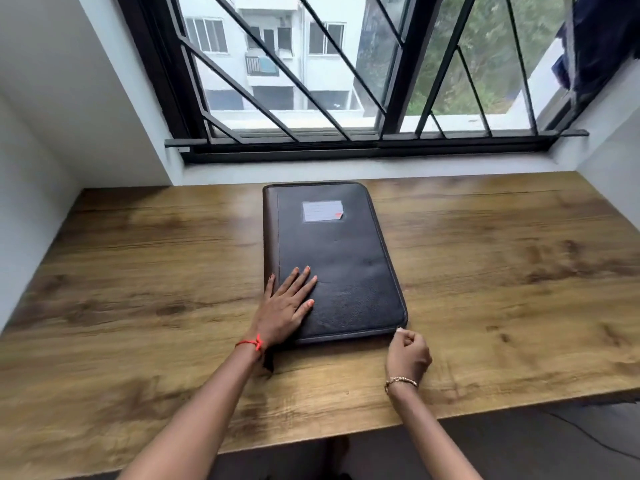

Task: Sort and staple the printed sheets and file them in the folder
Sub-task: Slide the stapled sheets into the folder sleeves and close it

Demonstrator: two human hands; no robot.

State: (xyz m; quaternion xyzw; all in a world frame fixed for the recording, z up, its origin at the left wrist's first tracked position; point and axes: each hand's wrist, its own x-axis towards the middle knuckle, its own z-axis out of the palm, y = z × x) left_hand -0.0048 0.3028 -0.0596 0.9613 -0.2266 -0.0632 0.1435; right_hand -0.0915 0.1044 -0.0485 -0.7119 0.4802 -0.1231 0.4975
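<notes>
Pressing my left hand (284,306) flat on the mid-frame folder (346,258), I pinch its lower-right corner with my right hand (408,351).

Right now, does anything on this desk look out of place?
Nothing stands out: no damage, no spill. The folder lies closed and flat on the table, with the left hand flat on its cover and the right hand pinching at its near right corner.

Black folder (339,261), closed, lay flat on wooden desk (138,271) below barred window (346,81); pale label (322,211) on the far part of its cover. Left hand (287,306) rested flat on cover's near left part, fingers straight. Right hand (408,351), fingers curled, pinched folder's near right corner. Red thread (251,344) on left wrist; bracelet (401,382) on right.
</notes>
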